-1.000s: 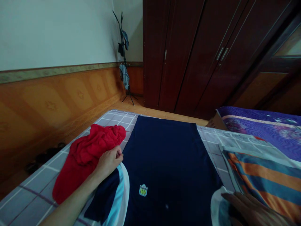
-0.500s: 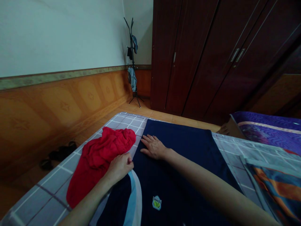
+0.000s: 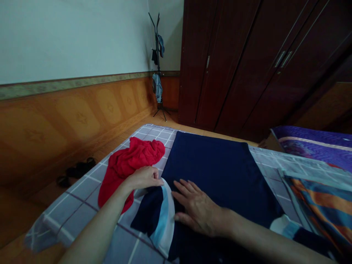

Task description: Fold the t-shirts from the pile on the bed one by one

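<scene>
A navy T-shirt (image 3: 211,161) with white and light-blue bands at its sleeves lies spread flat, its hem toward the wardrobe. My left hand (image 3: 145,176) is closed in a pinch on the shirt's side edge, where the banded left sleeve (image 3: 154,207) joins the body. My right hand (image 3: 199,209) lies palm down on the shirt's chest, fingers spread and holding nothing. It hides the round tennis badge area. Just beyond my left hand is a crumpled red garment (image 3: 126,161), which my left wrist partly overlaps.
Under the clothes is a grey checked bed cover (image 3: 79,190). A folded orange-and-blue striped garment (image 3: 324,205) lies on the right. Behind stand a dark red wardrobe (image 3: 233,62) and a coat rack (image 3: 158,55). A purple quilted cover (image 3: 308,143) is at the far right; dark shoes (image 3: 77,170) lie on the floor.
My right hand has slid from the shirt's upper left part back toward me, onto the chest. My left hand stays at the shirt's edge. The view has shifted slightly, and the right sleeve now shows.
</scene>
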The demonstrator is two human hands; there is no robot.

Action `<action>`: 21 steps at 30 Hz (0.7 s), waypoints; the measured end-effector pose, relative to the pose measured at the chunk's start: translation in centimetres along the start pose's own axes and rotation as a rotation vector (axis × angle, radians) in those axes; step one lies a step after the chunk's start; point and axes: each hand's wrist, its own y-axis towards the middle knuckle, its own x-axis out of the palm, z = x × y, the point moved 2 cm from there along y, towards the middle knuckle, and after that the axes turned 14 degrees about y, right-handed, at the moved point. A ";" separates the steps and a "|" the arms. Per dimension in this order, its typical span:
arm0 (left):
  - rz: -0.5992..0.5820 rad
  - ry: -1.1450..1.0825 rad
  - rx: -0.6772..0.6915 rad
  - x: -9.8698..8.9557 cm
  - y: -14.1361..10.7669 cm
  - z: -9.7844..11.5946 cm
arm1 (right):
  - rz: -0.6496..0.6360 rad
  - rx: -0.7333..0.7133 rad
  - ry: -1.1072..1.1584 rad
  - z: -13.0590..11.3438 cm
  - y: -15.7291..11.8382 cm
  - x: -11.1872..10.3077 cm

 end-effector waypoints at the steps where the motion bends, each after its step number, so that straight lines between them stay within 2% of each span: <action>1: -0.009 -0.009 0.018 0.0 -0.1 -0.1 | -0.025 -0.010 0.042 -0.7 -1.0 0.7; 5: -0.007 -0.065 0.029 0.3 -1.1 -0.3 | -0.002 -0.027 0.120 -1.8 -2.9 3.2; 9: 0.069 -0.333 -0.035 1.0 -3.5 0.1 | 0.046 -0.059 0.112 -1.4 -2.6 4.4; 12: 0.084 -0.546 -0.051 2.2 -5.8 1.0 | 0.066 -0.091 0.101 -1.2 -2.4 4.7; 15: 0.108 -0.572 -0.084 3.4 -7.4 1.7 | 0.053 -0.125 0.097 -1.2 -2.5 4.7; 18: 0.245 -0.526 -0.216 3.9 -8.1 1.6 | 0.037 -0.147 0.103 -1.4 -2.6 4.5; 21: 0.331 -0.733 -0.318 4.0 -8.5 1.4 | 0.033 -0.147 0.111 -1.5 -2.7 4.4</action>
